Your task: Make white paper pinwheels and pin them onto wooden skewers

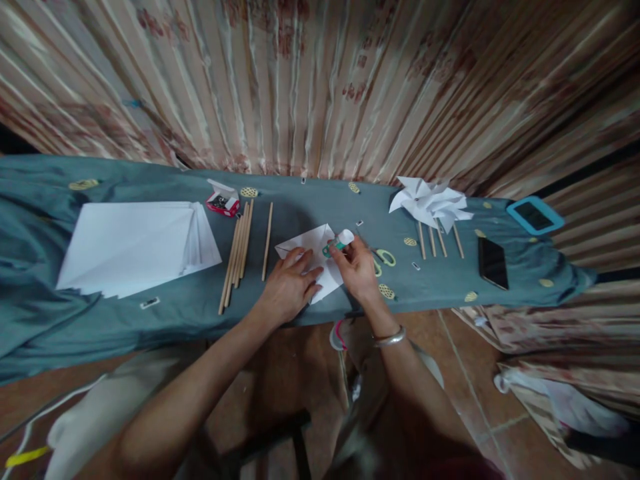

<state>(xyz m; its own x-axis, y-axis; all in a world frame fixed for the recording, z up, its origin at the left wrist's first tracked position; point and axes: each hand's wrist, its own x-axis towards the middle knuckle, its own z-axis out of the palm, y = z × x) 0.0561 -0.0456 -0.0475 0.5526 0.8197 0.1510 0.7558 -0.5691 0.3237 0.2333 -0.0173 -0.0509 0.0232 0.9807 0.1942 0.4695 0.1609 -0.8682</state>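
Observation:
A white square of paper (323,283) with crease or cut lines near its corners lies on the cloth in front of me. My left hand (290,283) rests on its left part, fingers spread and pressing it down. In my right hand (356,267) is a glue stick (337,244) with a green label and a white end, held slanted just above the paper; whether its tip touches the sheet I cannot tell. Partly behind that hand lie scissors (385,257) with light green handles.
Left of the paper lie wooden sticks (239,250), a small open red box (223,200) of dark bits, and a stack of white paper (130,243). To the right are paper pinwheels (430,203) with sticks, a black phone (493,263) and a blue-framed device (535,215). A curtain hangs behind.

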